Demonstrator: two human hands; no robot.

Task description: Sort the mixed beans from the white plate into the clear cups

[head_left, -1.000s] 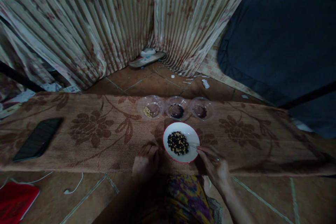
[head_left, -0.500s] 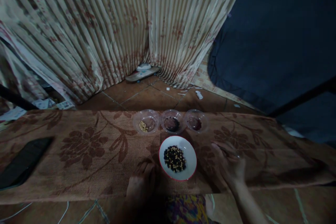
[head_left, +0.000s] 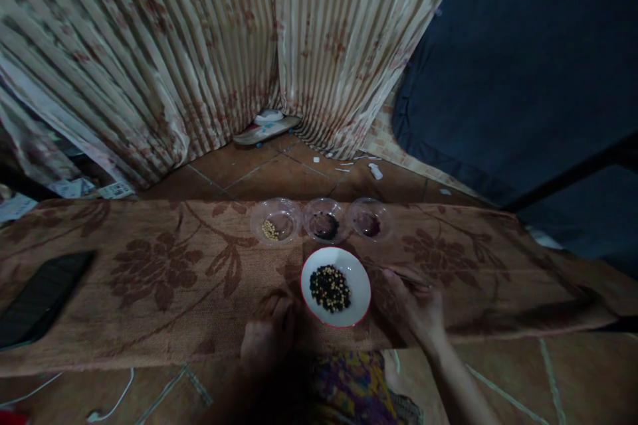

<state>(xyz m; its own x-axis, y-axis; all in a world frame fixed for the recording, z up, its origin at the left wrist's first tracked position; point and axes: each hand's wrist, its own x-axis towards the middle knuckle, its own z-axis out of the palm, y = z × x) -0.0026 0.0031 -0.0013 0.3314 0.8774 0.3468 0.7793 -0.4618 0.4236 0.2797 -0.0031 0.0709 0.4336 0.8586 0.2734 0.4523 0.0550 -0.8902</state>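
A white bowl with a red rim (head_left: 359, 309) holds a heap of mixed black and yellowish beans (head_left: 329, 289), with a few reddish ones among them. Left of the bowl, my left hand (head_left: 269, 332) rests on the cloth with its fingers curled in, and nothing shows in it. My right hand (head_left: 416, 305) is at the bowl's right side, pinching thin tweezers (head_left: 406, 275) whose tips point toward the rim. Behind the bowl stand three clear plastic cups: one with yellow beans (head_left: 270, 230), one with black beans (head_left: 326, 226), one with dark red beans (head_left: 371, 226).
A brown flowered cloth (head_left: 209, 319) covers the narrow table. At its left end lies a dark phone (head_left: 44, 295). Beyond are striped curtains (head_left: 199, 46), a skateboard (head_left: 266, 131) on the tiled floor and white scraps (head_left: 375, 171). A dark blue cover (head_left: 523, 80) hangs at right.
My right hand has moved inward, closer to the bowl, and the tweezers now point at the rim. The left hand stays in place. The whole view has shifted slightly.
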